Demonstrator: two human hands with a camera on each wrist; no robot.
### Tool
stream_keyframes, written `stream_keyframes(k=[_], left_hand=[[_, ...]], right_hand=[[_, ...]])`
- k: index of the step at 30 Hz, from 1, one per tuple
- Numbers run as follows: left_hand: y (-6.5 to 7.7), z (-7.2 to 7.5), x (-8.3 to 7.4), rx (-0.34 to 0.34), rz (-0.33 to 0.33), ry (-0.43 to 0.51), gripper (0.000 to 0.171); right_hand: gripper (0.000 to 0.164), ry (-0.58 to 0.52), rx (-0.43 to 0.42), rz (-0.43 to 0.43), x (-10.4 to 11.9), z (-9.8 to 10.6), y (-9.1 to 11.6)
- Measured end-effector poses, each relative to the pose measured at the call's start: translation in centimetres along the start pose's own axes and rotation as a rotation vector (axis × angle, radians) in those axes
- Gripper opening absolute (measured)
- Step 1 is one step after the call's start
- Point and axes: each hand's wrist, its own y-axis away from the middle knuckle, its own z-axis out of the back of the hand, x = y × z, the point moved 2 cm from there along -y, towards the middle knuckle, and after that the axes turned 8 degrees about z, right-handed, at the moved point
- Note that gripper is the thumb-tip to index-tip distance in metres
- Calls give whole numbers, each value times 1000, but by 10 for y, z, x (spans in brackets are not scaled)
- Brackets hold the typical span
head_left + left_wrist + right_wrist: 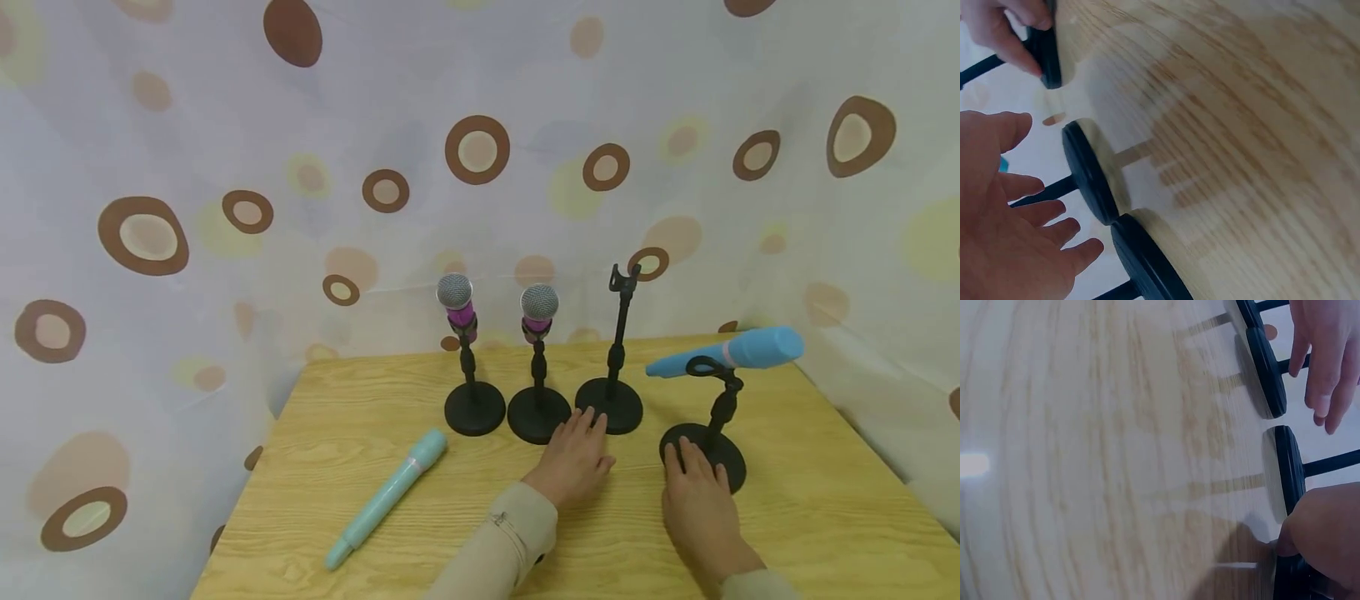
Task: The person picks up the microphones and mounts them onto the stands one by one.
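My right hand (699, 504) holds the round black base of the rightmost microphone stand (724, 408), with its fingers over the near rim. A blue microphone (767, 347) lies slanted in that stand's clip. My left hand (573, 458) has its fingers extended beside the base of a microphone stand with a bare clip (617, 357); in the left wrist view its fingers (1041, 212) are apart from the bases and hold nothing. Left of it are two stands bearing purple microphones with silver mesh heads, the nearer microphone (539, 303) and the farther-left microphone (456, 293).
A light teal microphone (386, 502) lies diagonally on the left of the wooden table (300, 467). Behind the table hangs a pale curtain (420, 100) with brown and yellow ovals. The left and middle stands' bases are close together.
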Motion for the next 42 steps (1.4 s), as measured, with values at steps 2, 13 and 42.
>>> stream_keyframes(k=[2, 13, 42], left_hand=[[-4, -4, -1, 12, 9, -30, 61], [-16, -27, -9, -81, 46, -182, 52], [-34, -23, -21, -5, 152, -273, 44]], right_hand=[[52, 1, 12, -4, 1, 0, -1], [48, 22, 37, -21, 7, 7, -10], [50, -69, -21, 168, 20, -14, -80]])
